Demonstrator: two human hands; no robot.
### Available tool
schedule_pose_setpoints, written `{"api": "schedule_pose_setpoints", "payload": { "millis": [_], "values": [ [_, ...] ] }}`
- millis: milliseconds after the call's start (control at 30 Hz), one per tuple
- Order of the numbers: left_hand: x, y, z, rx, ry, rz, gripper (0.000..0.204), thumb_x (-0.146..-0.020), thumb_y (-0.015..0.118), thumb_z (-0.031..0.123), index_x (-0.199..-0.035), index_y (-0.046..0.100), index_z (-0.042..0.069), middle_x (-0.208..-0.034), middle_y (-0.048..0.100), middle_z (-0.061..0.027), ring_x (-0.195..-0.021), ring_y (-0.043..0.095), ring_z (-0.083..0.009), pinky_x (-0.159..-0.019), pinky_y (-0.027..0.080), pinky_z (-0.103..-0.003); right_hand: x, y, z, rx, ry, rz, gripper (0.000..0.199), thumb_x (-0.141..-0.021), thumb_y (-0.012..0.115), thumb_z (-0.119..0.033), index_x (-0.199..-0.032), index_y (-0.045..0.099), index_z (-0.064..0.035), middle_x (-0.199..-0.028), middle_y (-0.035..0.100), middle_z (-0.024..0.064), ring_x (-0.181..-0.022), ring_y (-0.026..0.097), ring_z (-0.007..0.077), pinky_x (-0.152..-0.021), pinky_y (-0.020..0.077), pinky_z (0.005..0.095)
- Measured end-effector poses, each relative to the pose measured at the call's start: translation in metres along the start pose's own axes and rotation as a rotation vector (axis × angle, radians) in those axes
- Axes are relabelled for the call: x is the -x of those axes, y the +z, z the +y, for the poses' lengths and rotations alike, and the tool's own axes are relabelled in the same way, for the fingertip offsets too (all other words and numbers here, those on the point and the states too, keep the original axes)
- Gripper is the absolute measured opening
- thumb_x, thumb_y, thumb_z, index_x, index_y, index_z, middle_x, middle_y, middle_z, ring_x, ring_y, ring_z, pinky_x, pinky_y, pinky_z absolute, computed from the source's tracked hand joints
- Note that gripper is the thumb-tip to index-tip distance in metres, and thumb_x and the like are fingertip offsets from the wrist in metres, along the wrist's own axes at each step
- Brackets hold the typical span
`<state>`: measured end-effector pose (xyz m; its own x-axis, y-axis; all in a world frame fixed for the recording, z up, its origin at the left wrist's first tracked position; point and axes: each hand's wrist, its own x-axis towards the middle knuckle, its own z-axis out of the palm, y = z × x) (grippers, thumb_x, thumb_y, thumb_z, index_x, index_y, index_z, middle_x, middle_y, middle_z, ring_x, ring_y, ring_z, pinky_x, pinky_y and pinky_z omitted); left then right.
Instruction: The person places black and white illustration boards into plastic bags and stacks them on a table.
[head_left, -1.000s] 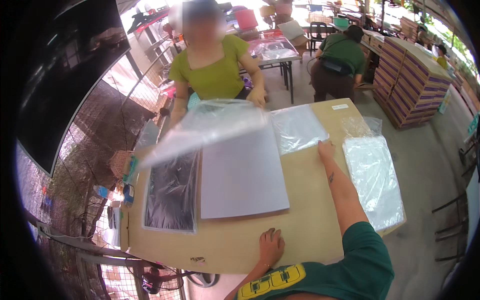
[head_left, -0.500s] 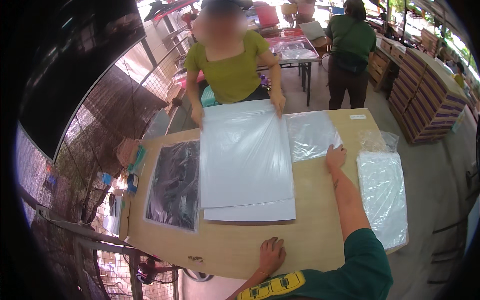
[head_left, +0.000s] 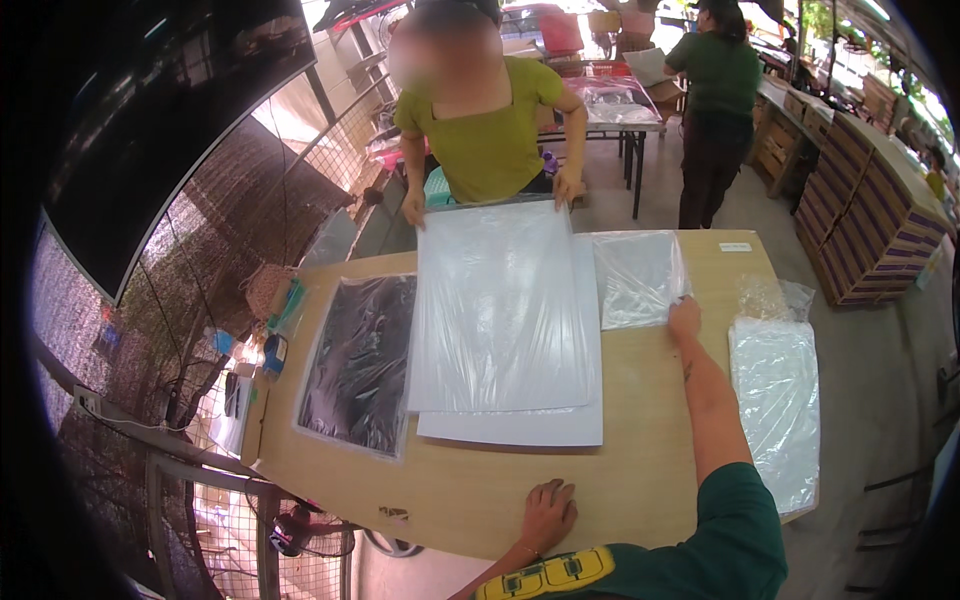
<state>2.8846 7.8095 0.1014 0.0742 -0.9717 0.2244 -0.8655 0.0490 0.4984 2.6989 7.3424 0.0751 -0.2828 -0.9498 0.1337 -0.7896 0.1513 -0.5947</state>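
My left hand [head_left: 549, 512] lies on the table near its front edge, fingers loosely spread and holding nothing. At the right, my right hand [head_left: 685, 318] has its fingers closed at the near right corner of a clear plastic bag [head_left: 640, 280]. The bag lies flat, its left side beneath large white boards. Two stacked boards fill the middle: the upper one [head_left: 505, 310] is covered in shiny clear plastic, and the lower white board [head_left: 510, 428] sticks out nearest me. A co-worker across the table grips the far corners of the plastic with both hands.
A dark sheet in clear plastic [head_left: 358, 365] lies left of the boards. A stack of clear plastic bags [head_left: 775, 410] sits on the table's right end. Small items, including blue tape [head_left: 273, 352], line the left edge. Stacked cartons [head_left: 870, 215] and another person stand behind.
The view has shifted slightly. The co-worker's hands have drawn the plastic's far edge a little toward themselves. My right fingers have curled in at the bag's corner; my left hand stays put.
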Motion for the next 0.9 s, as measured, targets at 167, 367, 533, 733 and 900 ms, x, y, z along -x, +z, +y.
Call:
{"api": "schedule_pose_setpoints", "payload": {
  "millis": [167, 367, 533, 733, 900],
  "values": [
    [0.002, 0.001, -0.001, 0.011, 0.010, 0.022, 0.036, -0.081, 0.062, 0.018, -0.116, 0.057, 0.008, -0.118, 0.051, -0.0144, -0.110, 0.046, -0.0348, -0.095, 0.037, -0.047, -0.001, 0.002, -0.013, -0.135, -0.134, 0.173, 0.025, -0.080, 0.060, -0.013, -0.103, 0.059, -0.0043, -0.102, 0.063, 0.0178, -0.095, 0.059, 0.0384, -0.081, 0.0484, 0.0471],
    [0.000, 0.000, 0.001, -0.006, 0.015, 0.015, 0.038, -0.080, 0.063, 0.017, -0.116, 0.056, 0.008, -0.119, 0.051, -0.0143, -0.110, 0.045, -0.0347, -0.095, 0.037, -0.046, -0.005, 0.000, -0.012, -0.213, -0.056, 0.028, 0.029, -0.080, 0.056, -0.009, -0.110, 0.057, -0.0059, -0.100, 0.065, 0.0203, -0.095, 0.061, 0.0398, -0.081, 0.0482, 0.0474],
    [0.000, 0.001, 0.000, -0.004, 0.012, 0.011, 0.038, -0.079, 0.063, 0.016, -0.116, 0.055, 0.008, -0.119, 0.051, -0.0141, -0.110, 0.045, -0.0348, -0.095, 0.037, -0.047, 0.005, -0.003, -0.021, -0.105, -0.133, -0.016, 0.026, -0.080, 0.054, -0.007, -0.106, 0.058, -0.0092, -0.094, 0.066, 0.0177, -0.089, 0.062, 0.0411, -0.077, 0.0490, 0.0465],
    [0.001, 0.000, 0.000, 0.000, 0.014, 0.012, 0.038, -0.079, 0.063, 0.016, -0.116, 0.055, 0.008, -0.118, 0.051, -0.0142, -0.110, 0.045, -0.0352, -0.095, 0.036, -0.047, 0.020, -0.011, -0.028, 0.210, -0.497, 0.184, 0.022, -0.085, 0.053, -0.012, -0.106, 0.058, -0.0076, -0.102, 0.064, 0.0204, -0.098, 0.060, 0.0395, -0.083, 0.0457, 0.0493],
    [-0.001, -0.001, 0.003, 0.000, 0.036, 0.028, 0.038, -0.079, 0.063, 0.015, -0.115, 0.055, 0.007, -0.120, 0.050, -0.0167, -0.109, 0.045, -0.0370, -0.094, 0.037, -0.049, 0.005, 0.005, -0.032, -0.350, -0.042, -0.033, 0.026, -0.084, 0.058, -0.013, -0.107, 0.059, -0.0034, -0.107, 0.063, 0.0197, -0.100, 0.060, 0.0339, -0.086, 0.0457, 0.0428]
  ]
}}
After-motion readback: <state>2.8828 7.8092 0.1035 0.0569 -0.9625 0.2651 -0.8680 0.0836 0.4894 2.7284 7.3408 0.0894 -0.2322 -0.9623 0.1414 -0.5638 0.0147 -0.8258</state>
